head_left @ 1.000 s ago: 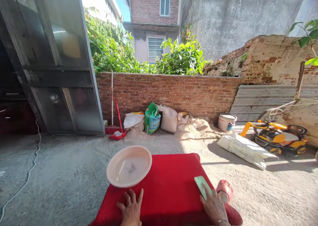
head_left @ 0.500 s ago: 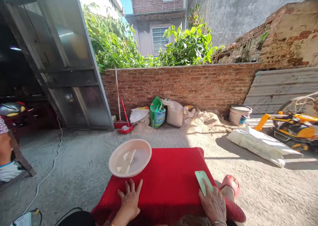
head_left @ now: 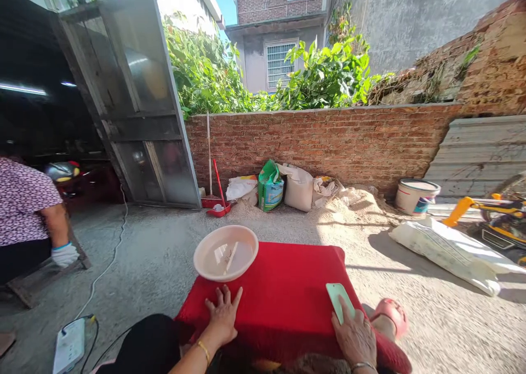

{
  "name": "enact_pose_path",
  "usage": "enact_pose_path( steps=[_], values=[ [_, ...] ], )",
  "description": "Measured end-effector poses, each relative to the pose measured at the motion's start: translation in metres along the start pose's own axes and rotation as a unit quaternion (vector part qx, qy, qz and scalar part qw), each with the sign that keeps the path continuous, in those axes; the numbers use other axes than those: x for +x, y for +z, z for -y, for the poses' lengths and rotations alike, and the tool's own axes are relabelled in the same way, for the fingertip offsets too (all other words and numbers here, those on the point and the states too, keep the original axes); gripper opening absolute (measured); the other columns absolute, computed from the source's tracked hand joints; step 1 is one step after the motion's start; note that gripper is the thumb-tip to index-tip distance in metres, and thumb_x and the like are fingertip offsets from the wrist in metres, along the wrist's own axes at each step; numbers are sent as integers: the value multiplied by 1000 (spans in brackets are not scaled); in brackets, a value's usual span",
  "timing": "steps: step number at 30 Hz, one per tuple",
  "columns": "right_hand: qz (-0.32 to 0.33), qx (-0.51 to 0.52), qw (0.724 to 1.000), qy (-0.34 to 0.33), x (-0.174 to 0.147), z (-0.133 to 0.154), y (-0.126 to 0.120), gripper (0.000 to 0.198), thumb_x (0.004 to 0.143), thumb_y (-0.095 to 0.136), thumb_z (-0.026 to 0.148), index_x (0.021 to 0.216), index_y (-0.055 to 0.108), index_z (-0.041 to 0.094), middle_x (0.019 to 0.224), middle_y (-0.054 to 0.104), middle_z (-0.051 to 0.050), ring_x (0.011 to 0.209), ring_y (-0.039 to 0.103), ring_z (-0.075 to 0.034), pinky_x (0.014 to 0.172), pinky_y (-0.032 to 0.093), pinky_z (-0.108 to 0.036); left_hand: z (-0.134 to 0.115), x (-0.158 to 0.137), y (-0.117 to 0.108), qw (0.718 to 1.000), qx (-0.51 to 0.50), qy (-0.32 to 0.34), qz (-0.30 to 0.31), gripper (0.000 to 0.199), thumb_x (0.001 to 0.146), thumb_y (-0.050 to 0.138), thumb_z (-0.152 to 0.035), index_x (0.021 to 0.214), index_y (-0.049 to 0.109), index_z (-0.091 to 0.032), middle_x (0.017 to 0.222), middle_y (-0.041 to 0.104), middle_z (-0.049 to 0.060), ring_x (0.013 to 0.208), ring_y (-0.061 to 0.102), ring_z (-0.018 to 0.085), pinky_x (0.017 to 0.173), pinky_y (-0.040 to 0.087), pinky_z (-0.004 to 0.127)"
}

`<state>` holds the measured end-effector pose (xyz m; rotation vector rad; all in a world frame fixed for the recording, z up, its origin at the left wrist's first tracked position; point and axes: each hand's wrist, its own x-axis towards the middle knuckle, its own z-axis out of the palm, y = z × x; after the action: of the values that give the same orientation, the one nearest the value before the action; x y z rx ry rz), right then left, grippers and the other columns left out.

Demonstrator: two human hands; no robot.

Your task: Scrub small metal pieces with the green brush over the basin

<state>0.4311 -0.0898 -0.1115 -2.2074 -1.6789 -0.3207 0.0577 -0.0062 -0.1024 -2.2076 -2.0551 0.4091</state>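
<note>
Right hand (head_left: 355,333) touches a green phone (head_left: 336,297) (long axis pointing forward-left).

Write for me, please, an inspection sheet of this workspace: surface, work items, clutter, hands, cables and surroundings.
Surface: red cloth, near edge shaded.
Work items: pale basin with liquid, far left corner; mint-green flat piece, right side.
Clutter: green bag, red dustpan and bucket by the brick wall.
Hands: left hand spread on the cloth; right hand on the mint-green flat piece, grip unclear.
Cables: white cable along the ground; power strip at near left.
Surroundings: metal door; person at left.
</note>
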Motion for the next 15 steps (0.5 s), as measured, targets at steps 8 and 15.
enact_pose_path(
  steps=[8, 15],
  values=[
    [-9, -12, 999, -32, 0, -6, -2, 41, 80, 50, 40, 119, 56, 31, 106, 59, -13, 85, 57, -28, 67, 46, -41, 0, 1, 5, 1000, -19, 1, 4, 122, 46, 73, -19, 145, 4, -34, 151, 12, 24, 135, 8, 51, 90, 1, 78],
    [-10, -48, 997, -55, 0, -9, 10, 28, 78, 53, 30, 104, 64, 31, 118, 55, -10, 86, 56, -27, 69, 45, -41, 2, 3, 13, 1000, -25, 7, -5, 120, 47, 73, -25, 145, 4, -34, 151, 12, 23, 135, 7, 51, 90, -1, 78]
  ],
)
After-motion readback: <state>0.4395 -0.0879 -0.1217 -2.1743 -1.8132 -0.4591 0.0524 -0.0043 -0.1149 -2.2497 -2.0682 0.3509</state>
